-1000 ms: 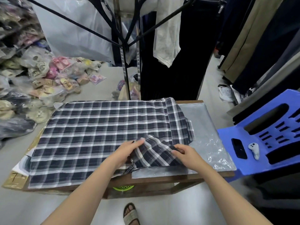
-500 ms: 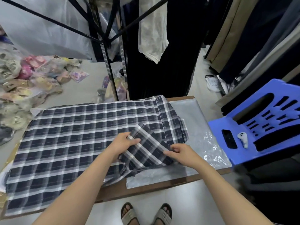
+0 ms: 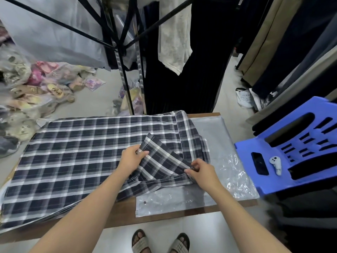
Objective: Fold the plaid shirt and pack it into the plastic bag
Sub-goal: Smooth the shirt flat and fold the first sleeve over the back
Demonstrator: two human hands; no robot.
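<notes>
Since a second ago the sleeve [image 3: 160, 161] has been drawn farther in over the shirt's body, and the left hand [image 3: 132, 157], then laid flat on the cloth, is now curled round the sleeve's upper edge. The sleeve's lower right corner is pinched between the thumb and fingers of the right hand [image 3: 202, 171], so that the sleeve is held aslant between the two hands.

The plaid shirt [image 3: 82, 152] is spread flat across most of the table [image 3: 164, 218], its hem to the left. Its right end is laid upon the plastic bag [image 3: 218, 143], which lies flat on the right part of the table; the shirt is on the bag, not yet in it.

Just beside the table on the right a blue plastic chair [image 3: 273, 148] is seen tipped over, and on it a dark phone [image 3: 259, 163] and a small white object [image 3: 275, 165] are carried side by side. On the floor at the far left, sandals are kept in a heap of clear bags [image 3: 27, 92]. Behind the table a black clothes rack [image 3: 125, 79] is stood, and dark and pale garments [image 3: 175, 33] are hung from it and along the right wall. Two sandalled feet [image 3: 140, 241] are seen on the pale floor below the table's near edge
</notes>
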